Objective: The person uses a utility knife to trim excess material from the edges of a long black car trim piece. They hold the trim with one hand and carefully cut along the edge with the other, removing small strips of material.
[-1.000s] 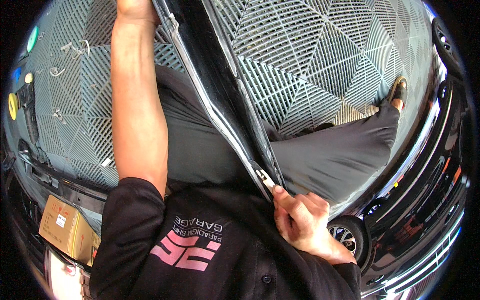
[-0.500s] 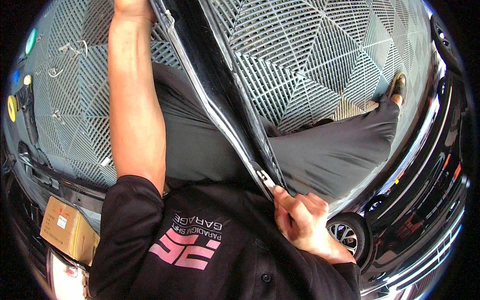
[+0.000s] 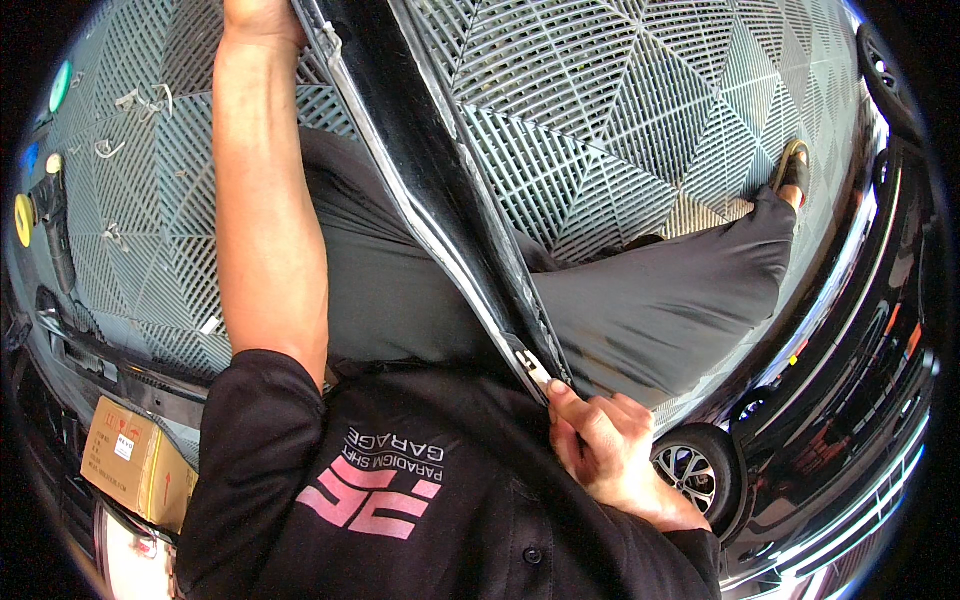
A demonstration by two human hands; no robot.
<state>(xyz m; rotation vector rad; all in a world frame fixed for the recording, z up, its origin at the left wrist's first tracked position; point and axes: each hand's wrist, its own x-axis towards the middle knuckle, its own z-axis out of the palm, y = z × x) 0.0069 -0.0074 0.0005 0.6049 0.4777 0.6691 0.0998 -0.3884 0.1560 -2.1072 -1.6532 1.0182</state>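
A long, glossy black car trim panel (image 3: 400,130) slants across my lap, from the top edge of the view down to my right hand. Its left edge is silvery and ragged. My left hand (image 3: 264,22) is beside the panel's far end; its fingers are cut off or hidden, so its grip cannot be told. With curled fingers, my right hand (image 3: 605,440) pinches a small pale flat piece (image 3: 534,370) against the panel's near end. A dark slot or marking shows at the tip of that piece, whose exact kind I cannot make out.
Grey slatted floor tiles (image 3: 570,90) lie beneath me, with pale scraps (image 3: 115,235) at the left. A cardboard box (image 3: 135,462) stands at lower left, near a black tool with a yellow disc (image 3: 24,220). A black car (image 3: 840,400) stands on the right.
The panel appears slightly further left. My right hand and the pale piece have shifted a little down along its near end. My left arm stays almost in place.
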